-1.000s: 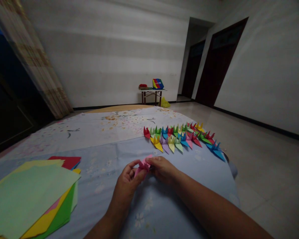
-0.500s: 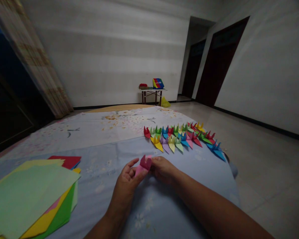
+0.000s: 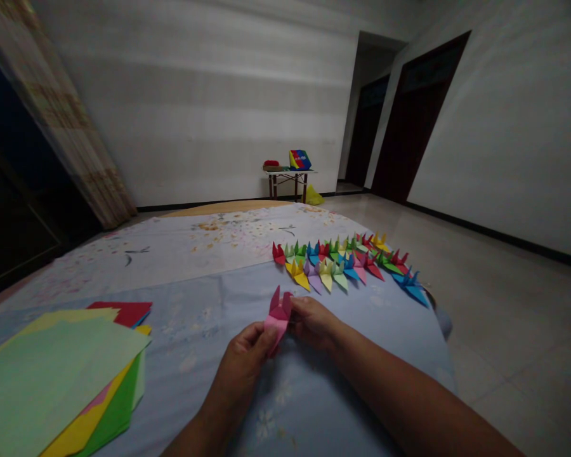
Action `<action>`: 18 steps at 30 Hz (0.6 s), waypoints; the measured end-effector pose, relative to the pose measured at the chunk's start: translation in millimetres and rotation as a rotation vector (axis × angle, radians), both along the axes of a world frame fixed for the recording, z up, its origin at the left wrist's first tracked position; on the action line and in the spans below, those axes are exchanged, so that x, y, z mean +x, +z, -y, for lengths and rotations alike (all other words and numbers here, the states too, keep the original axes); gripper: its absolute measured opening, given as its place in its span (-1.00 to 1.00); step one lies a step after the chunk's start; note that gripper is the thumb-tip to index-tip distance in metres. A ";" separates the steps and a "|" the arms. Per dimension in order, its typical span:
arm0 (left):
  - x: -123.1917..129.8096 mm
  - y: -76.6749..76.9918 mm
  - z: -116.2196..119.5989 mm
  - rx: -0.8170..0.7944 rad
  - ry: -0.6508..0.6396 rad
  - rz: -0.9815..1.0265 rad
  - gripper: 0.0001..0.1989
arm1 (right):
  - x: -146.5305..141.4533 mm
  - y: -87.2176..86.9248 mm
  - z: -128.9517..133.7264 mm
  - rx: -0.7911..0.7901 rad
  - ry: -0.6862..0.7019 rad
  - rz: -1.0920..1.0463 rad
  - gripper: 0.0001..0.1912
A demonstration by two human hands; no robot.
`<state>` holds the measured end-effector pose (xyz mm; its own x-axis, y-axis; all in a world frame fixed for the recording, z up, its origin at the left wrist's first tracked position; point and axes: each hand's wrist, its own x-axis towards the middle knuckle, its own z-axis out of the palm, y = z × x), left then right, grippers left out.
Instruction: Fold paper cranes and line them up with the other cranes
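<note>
Pink paper [image 3: 276,322] has just turned more upright, its two points standing clear above the left hand [image 3: 247,348], whose forefinger has curled in; that hand now seems to steady the body. Its thumb and fingers pinch the lower end with no gap, while the right hand [image 3: 316,324] has its fingertips closed on the right side, partly hidden. The paper sits between both, over the table [image 3: 190,381], apart from the cranes [image 3: 339,277] along its right edge.
</note>
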<state>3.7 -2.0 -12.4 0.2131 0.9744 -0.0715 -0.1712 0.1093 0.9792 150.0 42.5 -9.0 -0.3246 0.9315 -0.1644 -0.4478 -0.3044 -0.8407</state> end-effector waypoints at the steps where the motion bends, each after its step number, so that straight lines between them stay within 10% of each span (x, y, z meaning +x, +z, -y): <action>1: 0.3 0.5 -0.2 -0.002 0.003 0.000 -0.75 | 0.0 -0.6 -0.2 0.013 0.004 0.011 -0.68; 11: 0.5 7.3 -1.9 -0.096 0.183 0.138 -0.74 | 13.4 4.4 -13.3 0.258 -0.334 0.351 -0.64; 18: 1.5 11.2 0.5 -0.083 0.202 0.188 -0.69 | 15.7 19.8 -6.5 0.517 -0.108 0.486 -0.65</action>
<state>5.1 -2.5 -1.2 0.0325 0.9909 -0.1306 -0.3757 0.1332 0.9171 165.7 49.0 10.8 -0.2280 0.9520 0.2043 0.0088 0.2119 -0.9773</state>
